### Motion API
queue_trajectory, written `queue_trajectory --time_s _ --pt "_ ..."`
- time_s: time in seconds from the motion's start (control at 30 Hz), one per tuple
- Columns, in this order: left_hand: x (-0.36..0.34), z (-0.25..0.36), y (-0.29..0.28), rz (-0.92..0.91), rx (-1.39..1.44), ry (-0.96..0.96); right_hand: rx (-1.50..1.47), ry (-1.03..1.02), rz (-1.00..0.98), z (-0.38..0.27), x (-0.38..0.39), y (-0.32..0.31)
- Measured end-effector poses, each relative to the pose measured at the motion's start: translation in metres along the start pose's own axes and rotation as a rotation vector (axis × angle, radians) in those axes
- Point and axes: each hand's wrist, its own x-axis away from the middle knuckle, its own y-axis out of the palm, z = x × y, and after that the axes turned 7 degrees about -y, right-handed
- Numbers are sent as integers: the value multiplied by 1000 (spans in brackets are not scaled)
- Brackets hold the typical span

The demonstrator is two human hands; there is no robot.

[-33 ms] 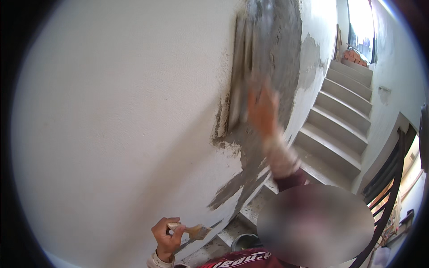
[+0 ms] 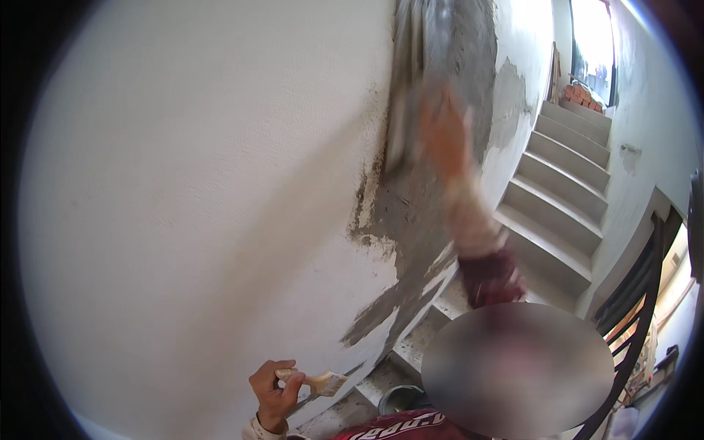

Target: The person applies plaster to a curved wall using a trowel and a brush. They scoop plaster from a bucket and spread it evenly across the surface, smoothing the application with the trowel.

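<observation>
From here, the left hand (image 2: 275, 390) clasps a pale-handled, flat-bristled brush (image 2: 328, 383) low, seemingly clear of the grey plaster patch (image 2: 473, 70), while the blurred right hand (image 2: 445, 132), grip impossible to tell, reaches a long, straight greyish tool (image 2: 402, 110) upright there, apparently for fuller contact.

Right hand (image 2: 444, 132) up high and reaching, left hand (image 2: 273, 389) low, gripping.
Right forearm (image 2: 469, 209) extended, slants up and leftward from lower right; hand motion-blurred, exact finger pose unclear. Left hand sharper, at lower left above its wrist (image 2: 269, 420), fingers (image 2: 280, 364) curled, thumb (image 2: 294, 383) set opposite in a pinch. Hands well apart.
</observation>
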Motion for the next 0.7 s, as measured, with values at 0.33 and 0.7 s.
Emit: queue_trajectory --time_s 0.33,0.7 --pt "14 -26 0 169 100 -33 -579 -68 155 -13 35 7" --pt "15 -52 0 244 -154 158 -140 -23 -77 121 -231 -2"
